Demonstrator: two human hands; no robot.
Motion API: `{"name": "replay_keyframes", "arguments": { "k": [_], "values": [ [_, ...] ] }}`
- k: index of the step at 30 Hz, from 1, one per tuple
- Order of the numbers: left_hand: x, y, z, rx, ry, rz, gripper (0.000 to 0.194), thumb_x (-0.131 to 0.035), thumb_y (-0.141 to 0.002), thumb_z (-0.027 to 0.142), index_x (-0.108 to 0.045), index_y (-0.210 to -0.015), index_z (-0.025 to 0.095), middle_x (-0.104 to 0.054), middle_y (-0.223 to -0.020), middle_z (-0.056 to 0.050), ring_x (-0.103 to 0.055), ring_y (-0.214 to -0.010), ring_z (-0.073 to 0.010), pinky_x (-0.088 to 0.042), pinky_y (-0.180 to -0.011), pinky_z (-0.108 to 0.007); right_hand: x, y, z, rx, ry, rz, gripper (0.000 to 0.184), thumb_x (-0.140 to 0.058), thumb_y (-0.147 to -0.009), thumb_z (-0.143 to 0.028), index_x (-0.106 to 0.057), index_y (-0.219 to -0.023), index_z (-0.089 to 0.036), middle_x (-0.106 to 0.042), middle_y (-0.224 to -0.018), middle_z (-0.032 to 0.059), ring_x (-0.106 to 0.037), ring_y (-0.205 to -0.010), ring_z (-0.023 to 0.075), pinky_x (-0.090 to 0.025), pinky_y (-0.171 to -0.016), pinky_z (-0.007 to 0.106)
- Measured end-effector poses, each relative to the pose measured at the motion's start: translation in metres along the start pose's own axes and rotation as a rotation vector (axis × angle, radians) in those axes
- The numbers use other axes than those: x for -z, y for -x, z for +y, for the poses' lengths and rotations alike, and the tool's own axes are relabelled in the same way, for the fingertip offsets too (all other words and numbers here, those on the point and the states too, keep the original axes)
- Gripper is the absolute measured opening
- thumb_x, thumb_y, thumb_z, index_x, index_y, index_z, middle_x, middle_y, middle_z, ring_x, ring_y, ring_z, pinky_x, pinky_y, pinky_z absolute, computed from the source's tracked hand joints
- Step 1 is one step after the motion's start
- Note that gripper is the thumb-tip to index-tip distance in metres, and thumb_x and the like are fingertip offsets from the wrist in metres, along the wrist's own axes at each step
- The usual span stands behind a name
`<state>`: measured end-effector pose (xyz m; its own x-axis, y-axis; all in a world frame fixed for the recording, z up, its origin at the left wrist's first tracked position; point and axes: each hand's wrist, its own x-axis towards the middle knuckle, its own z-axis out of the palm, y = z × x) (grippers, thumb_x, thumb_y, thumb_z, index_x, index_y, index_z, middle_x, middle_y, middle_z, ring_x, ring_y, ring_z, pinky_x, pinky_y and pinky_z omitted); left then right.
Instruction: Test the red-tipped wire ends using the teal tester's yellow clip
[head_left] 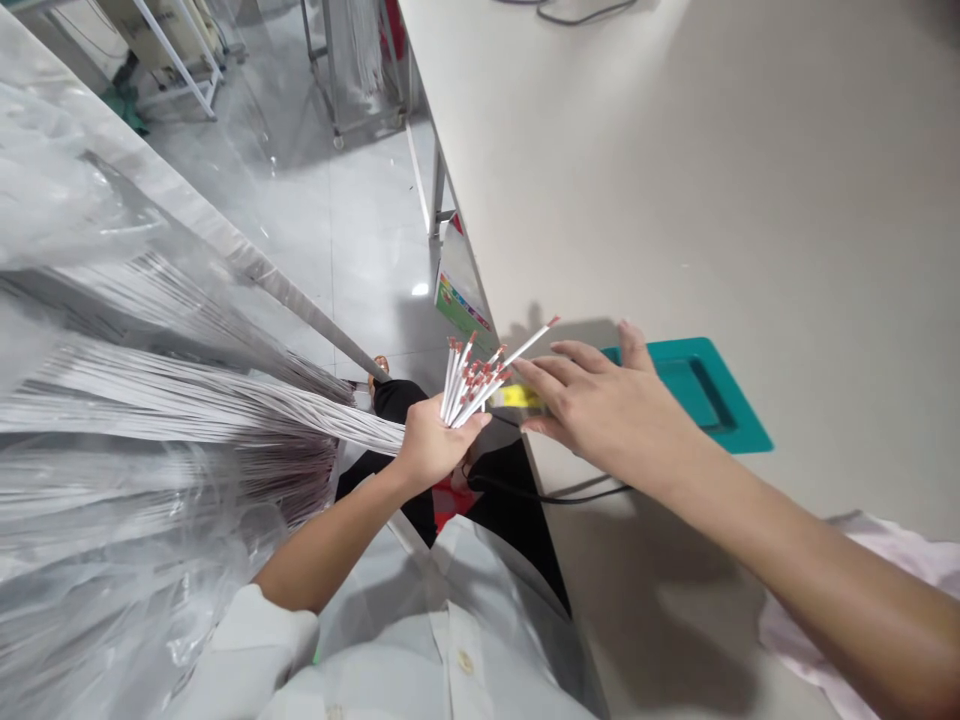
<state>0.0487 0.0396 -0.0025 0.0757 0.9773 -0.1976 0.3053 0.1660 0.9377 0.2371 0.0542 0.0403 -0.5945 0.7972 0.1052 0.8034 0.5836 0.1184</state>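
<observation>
My left hand point(435, 446) is closed around a bundle of white wires point(474, 385). Their bare copper ends fan out above my fist, and one wire sticks out farther to the right than the others. The long part of the bundle runs left from my fist to the hanging wires. My right hand point(592, 395) is over the table edge with its fingers spread, fingertips close to the wire ends; I see nothing held in it. Just under its fingers is a small yellow object point(519, 396), partly hidden. A teal tray point(739, 420) lies beyond that hand, partly covered by it.
At my left, a rack bar point(247, 255) and many hanging white wires point(187, 400) in clear plastic fill the side. The pale table point(712, 200) spans the right. A black cable point(555, 498) crosses its near edge. Pinkish cloth point(802, 640) lies under my right forearm.
</observation>
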Motion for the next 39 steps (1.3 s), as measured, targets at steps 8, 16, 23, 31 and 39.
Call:
{"name": "replay_keyframes", "arguments": {
  "k": [8, 16, 23, 31, 39],
  "values": [
    [0.011, 0.008, -0.006, 0.018, 0.074, 0.027, 0.024, -0.067, -0.069, 0.028, -0.070, -0.089, 0.014, -0.070, -0.081, -0.004, -0.063, -0.080, -0.0188, -0.048, -0.071, -0.026, 0.002, 0.004, 0.001, 0.008, -0.094, 0.180, 0.044, -0.052, -0.084, -0.046, -0.060, -0.112, -0.013, -0.068, -0.099, 0.0153, -0.060, -0.096, 0.0322, -0.030, -0.096, 0.061],
    [0.030, 0.028, 0.017, 0.118, 0.329, -0.007, 0.029, -0.072, -0.064, 0.029, -0.067, -0.088, 0.014, -0.062, -0.064, 0.001, -0.049, -0.051, -0.0074, -0.041, -0.053, -0.022, -0.002, 0.010, -0.059, -0.264, -0.947, 0.399, 0.018, -0.060, -0.082, -0.025, -0.067, -0.098, -0.022, -0.071, -0.090, 0.0067, -0.066, -0.081, 0.0182, -0.055, -0.071, 0.032],
    [0.035, 0.043, 0.022, 0.102, 0.388, -0.060, 0.012, -0.071, -0.062, 0.024, -0.068, -0.068, 0.014, -0.055, -0.051, 0.002, -0.054, -0.056, -0.0113, -0.044, -0.057, -0.025, -0.017, 0.000, -0.085, -0.521, -1.610, 0.407, 0.010, -0.069, -0.074, -0.030, -0.073, -0.081, -0.026, -0.068, -0.081, 0.0025, -0.059, -0.062, 0.0115, -0.049, -0.050, 0.024],
    [0.035, 0.046, 0.011, 0.058, 0.349, -0.105, 0.016, -0.068, -0.067, 0.027, -0.071, -0.072, 0.012, -0.068, -0.072, -0.006, -0.060, -0.065, -0.0150, -0.047, -0.062, -0.027, -0.022, 0.002, -0.090, -0.644, -1.808, 0.242, 0.017, -0.066, -0.075, -0.036, -0.067, -0.068, -0.020, -0.061, -0.065, 0.0000, -0.048, -0.051, 0.0092, -0.042, -0.044, 0.023],
    [0.030, 0.038, 0.011, 0.125, 0.216, 0.032, 0.025, -0.067, -0.068, 0.029, -0.068, -0.086, 0.011, -0.065, -0.068, -0.003, -0.054, -0.055, -0.0107, -0.045, -0.054, -0.023, -0.014, 0.003, -0.090, -0.479, -1.080, 0.555, 0.015, -0.062, -0.079, -0.024, -0.071, -0.091, -0.024, -0.066, -0.084, 0.0046, -0.061, -0.076, 0.0156, -0.052, -0.070, 0.030]
  ]
}}
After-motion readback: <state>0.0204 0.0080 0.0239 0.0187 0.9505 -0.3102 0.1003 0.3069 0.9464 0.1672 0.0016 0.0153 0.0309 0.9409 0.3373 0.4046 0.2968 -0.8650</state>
